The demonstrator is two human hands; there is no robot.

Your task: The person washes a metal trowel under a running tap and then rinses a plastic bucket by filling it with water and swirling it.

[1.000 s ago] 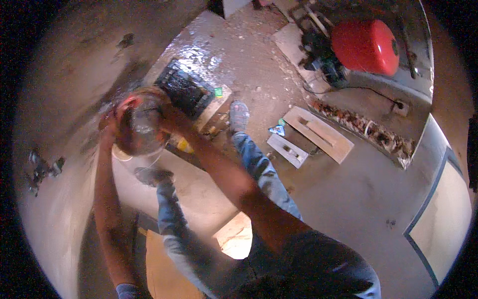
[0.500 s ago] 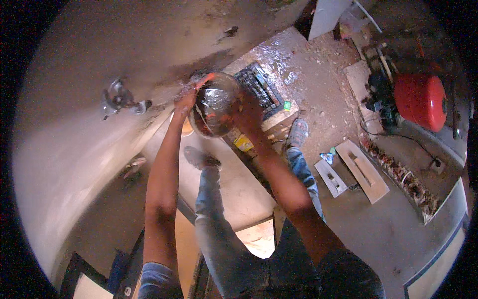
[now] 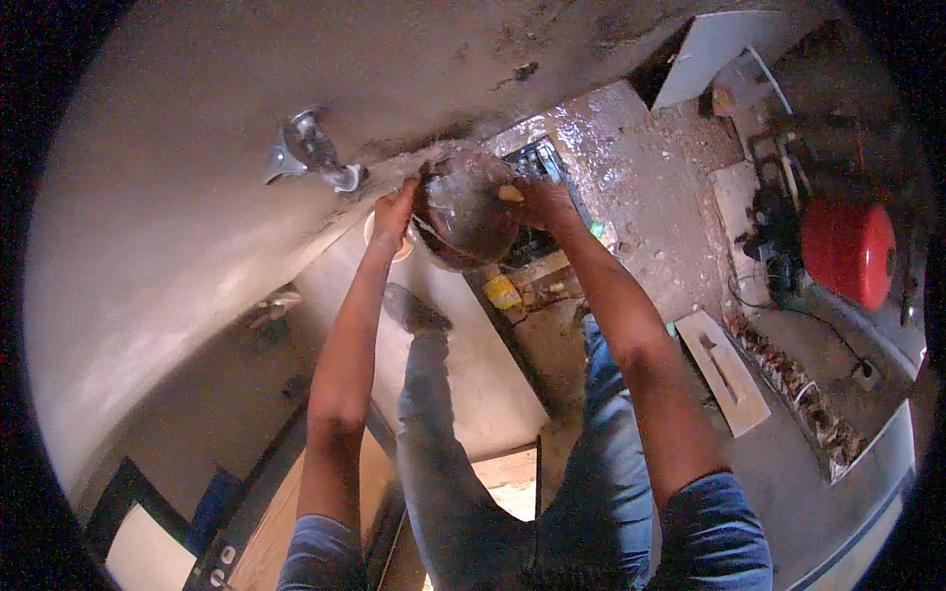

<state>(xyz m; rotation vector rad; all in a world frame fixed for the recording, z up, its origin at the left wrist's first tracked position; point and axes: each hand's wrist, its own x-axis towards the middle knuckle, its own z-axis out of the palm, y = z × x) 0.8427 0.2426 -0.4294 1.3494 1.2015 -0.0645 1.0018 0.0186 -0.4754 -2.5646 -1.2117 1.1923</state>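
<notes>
Both my hands hold a round, dark, wet-looking basin against the base of the wall, tilted away from me. My left hand grips its left side, and my right hand is closed at its right side, the fingers partly hidden. At the far rim a blurred grey-brown mass meets the wall; whether it is water or a wet mix I cannot tell. Behind the basin and my right hand lies a black rectangular tray or grate, partly covered. A pale round container shows beside my left wrist.
A shiny grey fitting sticks out at the wall on the left. Wet rubble ground lies beyond. To the right are a plastering float and a red drum. A yellow packet lies near a dark ledge edge.
The basin has tipped away from me toward the wall, and the grey-brown mass now shows at its far rim. My right hand has shifted outward along its side. The view has shifted.
</notes>
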